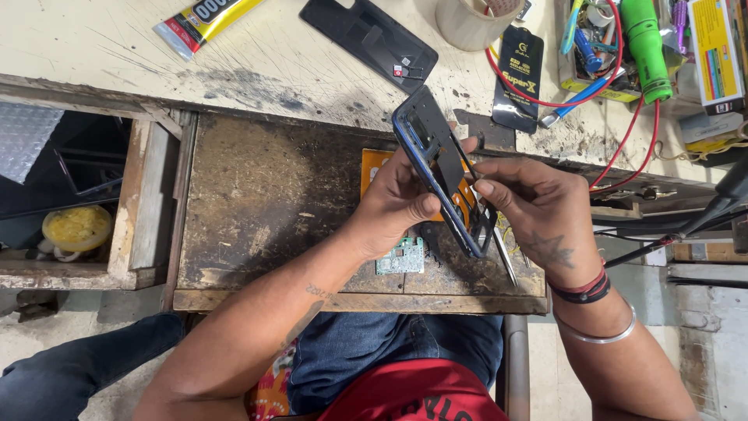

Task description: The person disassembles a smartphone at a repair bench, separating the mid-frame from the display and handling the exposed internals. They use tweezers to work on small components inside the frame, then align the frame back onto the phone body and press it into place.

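One phone frame (444,168), mid-frame, tilted; left hand (397,199) and right hand (538,210) both pinch it shut-fingered. One circuit board (401,256) below, one back cover (370,37) top centre.

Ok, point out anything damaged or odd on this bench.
The pale bench top is scored with cuts and smudged black near its front edge. The phone frame in both hands is stripped bare, and a loose green circuit board lies beneath.

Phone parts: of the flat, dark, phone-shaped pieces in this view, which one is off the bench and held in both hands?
The blue-edged phone frame, tilted on edge between the left hand and right hand. The black back cover and the black printed pouch lie flat on the bench.
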Motion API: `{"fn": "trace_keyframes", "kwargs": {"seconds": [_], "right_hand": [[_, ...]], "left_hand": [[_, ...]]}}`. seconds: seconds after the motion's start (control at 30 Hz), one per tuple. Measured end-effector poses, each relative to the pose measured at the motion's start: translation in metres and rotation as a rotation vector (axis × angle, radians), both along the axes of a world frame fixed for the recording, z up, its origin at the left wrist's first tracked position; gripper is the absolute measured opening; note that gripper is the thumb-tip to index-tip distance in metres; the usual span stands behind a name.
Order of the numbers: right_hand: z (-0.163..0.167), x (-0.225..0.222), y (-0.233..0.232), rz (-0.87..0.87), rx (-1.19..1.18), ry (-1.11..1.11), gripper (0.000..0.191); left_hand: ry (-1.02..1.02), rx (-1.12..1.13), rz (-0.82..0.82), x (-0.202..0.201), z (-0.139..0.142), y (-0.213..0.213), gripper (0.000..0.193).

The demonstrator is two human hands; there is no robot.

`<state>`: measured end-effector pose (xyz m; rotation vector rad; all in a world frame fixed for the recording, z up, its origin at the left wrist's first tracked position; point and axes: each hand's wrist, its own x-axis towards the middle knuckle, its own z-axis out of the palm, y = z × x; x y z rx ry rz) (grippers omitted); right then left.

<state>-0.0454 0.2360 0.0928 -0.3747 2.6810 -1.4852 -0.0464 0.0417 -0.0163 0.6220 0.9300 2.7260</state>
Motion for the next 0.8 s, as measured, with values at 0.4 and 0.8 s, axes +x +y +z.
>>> {"fn": "trace_keyframes", "kwargs": {"seconds": [0.4,0.8], "right_hand": [[0.025,0.019,-0.021,0.047,0.335,0.409,0.017],[0.026,0.059,-0.026,0.057,0.401,0.462,0.032]], "left_hand": [[-0.032,0.021,-0.009,0.001,0.006,-0.003,0.090],[-0.038,0.077,0.021,0.003,0.003,0.001,0.081]]}}
